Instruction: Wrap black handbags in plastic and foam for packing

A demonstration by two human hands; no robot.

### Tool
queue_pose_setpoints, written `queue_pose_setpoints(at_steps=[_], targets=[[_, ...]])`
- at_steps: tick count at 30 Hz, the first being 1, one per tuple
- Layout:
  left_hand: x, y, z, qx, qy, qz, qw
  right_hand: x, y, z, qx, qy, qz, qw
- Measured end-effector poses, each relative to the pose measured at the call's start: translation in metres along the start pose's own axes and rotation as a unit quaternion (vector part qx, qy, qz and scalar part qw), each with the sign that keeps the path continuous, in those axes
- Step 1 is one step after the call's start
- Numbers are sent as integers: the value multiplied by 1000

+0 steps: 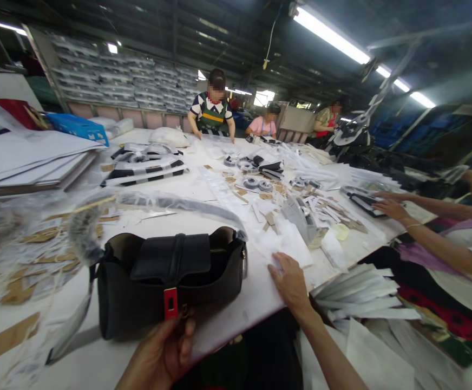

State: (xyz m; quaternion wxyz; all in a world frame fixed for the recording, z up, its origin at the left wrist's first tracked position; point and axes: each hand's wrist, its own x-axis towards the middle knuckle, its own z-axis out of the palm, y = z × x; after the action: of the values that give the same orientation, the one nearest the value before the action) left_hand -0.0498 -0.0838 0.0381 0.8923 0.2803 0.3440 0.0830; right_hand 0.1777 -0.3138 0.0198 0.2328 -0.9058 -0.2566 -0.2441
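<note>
A black handbag stands upright on the white table in front of me, its top gaping and its flap lying across the middle. The clasp strap hangs down the front, with a red plate that has a slot in it. At the lower end of this clasp, my left hand has its fingers curled and closed on it. A strap wrapped in clear plastic arches behind the bag. To the bag's right, my right hand lies with fingers apart at the edge of some white sheets, holding nothing.
Cardboard tags lie at left, below a stack of boards. A grey tape dispenser stands among paper scraps. Wrapped straps lie farther back. A co-worker's hands are at right; another person stands across the table.
</note>
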Motion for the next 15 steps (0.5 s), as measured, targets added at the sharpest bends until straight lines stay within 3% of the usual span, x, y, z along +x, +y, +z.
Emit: queue_pose_setpoints(at_steps=[4,10,12,15], targets=[[8,3,5,65,-72,18,995,-2,13,12,-14,-23,17,999],[10,9,11,239,-84,82,964,5,19,8,-13,-50,31,998],[4,12,11,327,-75,158,929,8,20,8,-16,-52,37,998],[-5,16,5,464,-50,303,831,8,19,10,-16,-40,46,998]])
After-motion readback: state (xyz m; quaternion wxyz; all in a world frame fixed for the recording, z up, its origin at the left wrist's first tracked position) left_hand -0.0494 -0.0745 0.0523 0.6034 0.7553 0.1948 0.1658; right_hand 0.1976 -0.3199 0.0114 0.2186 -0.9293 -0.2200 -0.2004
